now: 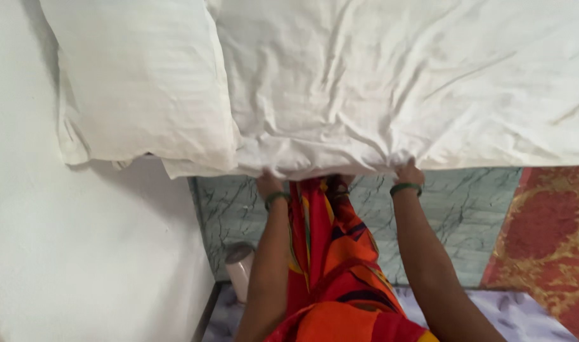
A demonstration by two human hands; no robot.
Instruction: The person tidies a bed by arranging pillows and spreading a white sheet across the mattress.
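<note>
A white, wrinkled bed sheet covers the bed across the top of the view. My left hand reaches under the sheet's near edge, fingers hidden beneath the fabric. At that same edge, further right, my right hand pinches the sheet, with creases fanning out from the grip. Each wrist wears a green bangle. A white pillow lies at the upper left, overhanging the bed's edge.
A white wall runs down the left side. Green marbled floor lies under the bed edge, with a red and gold rug at right. A pale cylindrical container stands by the wall. My orange patterned garment hangs between my arms.
</note>
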